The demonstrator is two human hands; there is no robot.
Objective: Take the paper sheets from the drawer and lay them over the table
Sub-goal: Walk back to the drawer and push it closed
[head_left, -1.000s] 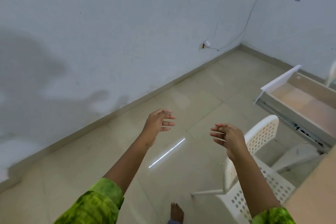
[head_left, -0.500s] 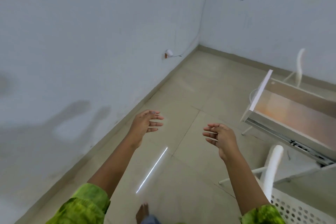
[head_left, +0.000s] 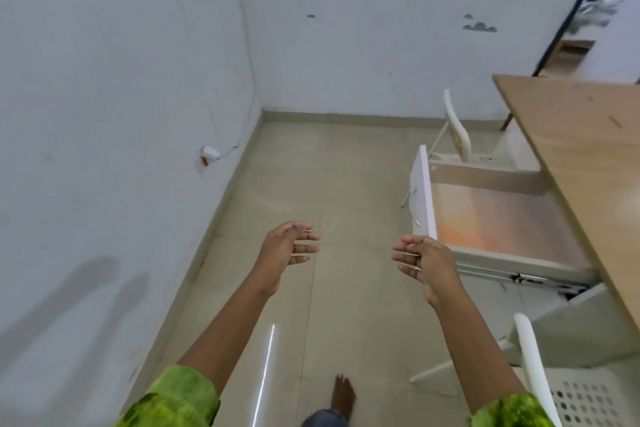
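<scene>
Two bare hands out in front of us, both empty, fingers spread and loosely curled, palms facing each other with a clear gap between them. Left hand (head_left: 289, 251) hangs over plain floor tile. Right hand (head_left: 424, 262) is the one that matters: its knuckles sit just beside the near front corner of the open drawer (head_left: 498, 218), so that's clearly the nearer hand. We'd guess it goes in first and the left follows across.

Everything we want lies off to our right and a bit further out. The drawer is pulled well out from under the table (head_left: 588, 149), with its white front panel (head_left: 423, 194) standing on edge toward us and the handle on the floor side. Its long axis runs from that panel back under the tabletop, so it points away from the table edge into the open floor.

Honestly, we can't make out any paper sheets in there. The bottom just reads as a pale, shiny surface with an orange glow, and the shot is blurry. Could be sheets lying flat, could be bare board.

Table edge runs diagonally from near-right to far-left, top looks bare where we can see it. White chairs (head_left: 457, 132) near and far of the drawer.
</scene>
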